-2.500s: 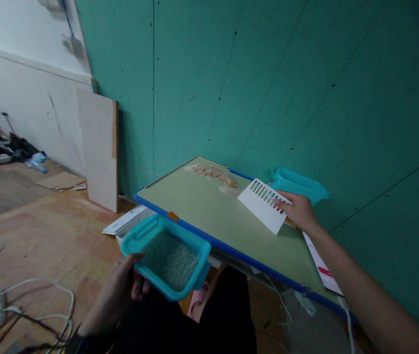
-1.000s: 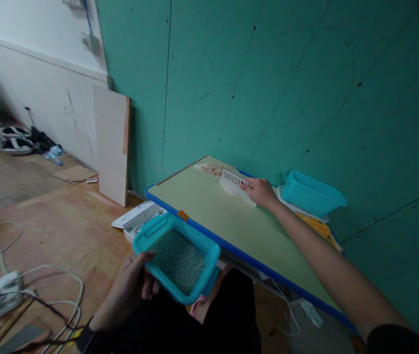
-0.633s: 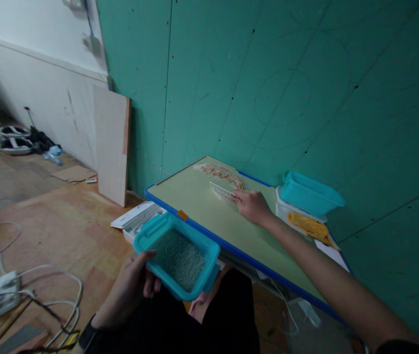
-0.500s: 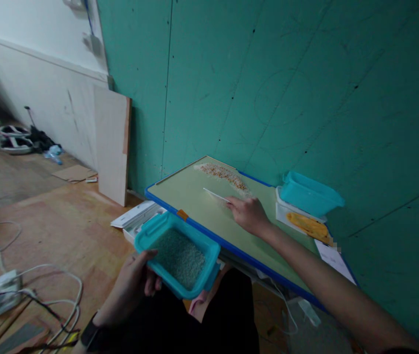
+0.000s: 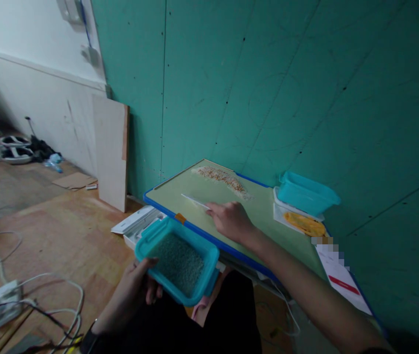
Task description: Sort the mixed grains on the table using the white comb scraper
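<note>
My left hand (image 5: 135,287) grips a turquoise tub (image 5: 177,259) filled with fine pale grains, held just below the near edge of the green table (image 5: 268,223). My right hand (image 5: 229,221) is closed on a white slotted scraper (image 5: 194,200), seen edge-on and pressed low to the tabletop close to the blue front rim. A line of brown and white grains (image 5: 221,178) lies along the table's far edge, against the green wall.
A second turquoise tub (image 5: 307,193) rests on a white tray (image 5: 280,214) with a yellow object (image 5: 304,223) at the table's right. A printed sheet (image 5: 338,275) lies further right. On the floor are cables and a power strip (image 5: 1,300), a white box (image 5: 132,223) and a leaning board (image 5: 109,152).
My right hand has dragged the scraper from the grain line at the back of the table toward the front rim, above the tub. The tub in my left hand stayed put.
</note>
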{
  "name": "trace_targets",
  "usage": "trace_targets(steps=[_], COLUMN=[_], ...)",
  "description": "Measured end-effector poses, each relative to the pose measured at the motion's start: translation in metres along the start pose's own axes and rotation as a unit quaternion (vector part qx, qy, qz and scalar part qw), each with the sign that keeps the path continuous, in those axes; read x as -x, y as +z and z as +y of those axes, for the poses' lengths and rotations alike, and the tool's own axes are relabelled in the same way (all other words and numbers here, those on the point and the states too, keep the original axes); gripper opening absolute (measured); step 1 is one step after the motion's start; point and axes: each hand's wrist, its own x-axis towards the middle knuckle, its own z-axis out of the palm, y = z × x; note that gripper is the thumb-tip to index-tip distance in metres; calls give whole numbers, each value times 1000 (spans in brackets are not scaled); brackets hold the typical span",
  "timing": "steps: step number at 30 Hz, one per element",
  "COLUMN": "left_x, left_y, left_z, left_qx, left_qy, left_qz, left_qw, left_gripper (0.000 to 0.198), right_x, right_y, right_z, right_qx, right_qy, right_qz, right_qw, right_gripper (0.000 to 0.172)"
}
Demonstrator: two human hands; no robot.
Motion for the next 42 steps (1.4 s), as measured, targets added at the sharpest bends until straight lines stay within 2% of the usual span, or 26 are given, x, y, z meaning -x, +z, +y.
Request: trace_targets(steps=[2,4,6,7,9,12,15,18,20,24,27,29,33,37,42], left_x=[5,9,11,11,11,14,20,24,23,7,-6,-8,5,18,18], left_y=[0,-1,-3,-4,-5,0,12,22,23,1,-19,-25,-13,3,7], left_z=[1,-3,-11,-15,-23,-26,-20,-15,-17,-35,-46,-48,-39,-28,-28], left_qx=[-15,-9,7,10,9,12,3,-19,-21,-23,-29,-26,-3,10,6], left_qy=[2,16,26,30,33,31,30,23,22,12,-38,-51,-7,13,39], left_qz=[5,6,7,13,32,60,74,77,76,41,19,-3,8,11,3], left_qw=[1000,1000,1000,999,999,998,997,997,997,999,999,998,1000,1000,999], left_gripper=[67,70,72,73,74,74,72,70,70,73,71,71,79,80,78], right_x=[-8,-14,-16,-15,-11,-3,1,5,9,15,12,10,17,31,36], right_y=[-5,-9,-10,-10,-5,8,21,29,30,31,31,30,26,25,25], right_z=[21,52,87,103,130,153,161,168,172,169,163,164,180,198,198], right_qx=[-49,-139,-250,-307,-414,-520,-566,-575,-577,-586,-599,-613,-633,-642,-641], right_qy=[38,63,104,124,177,230,256,285,294,285,274,273,280,278,278], right_qz=[41,109,172,184,209,186,132,103,83,58,47,52,67,18,-43], right_qw=[997,982,947,925,868,801,773,760,757,756,751,739,719,714,714], right_gripper=[28,24,22,25,40,51,45,35,30,27,31,32,31,34,35])
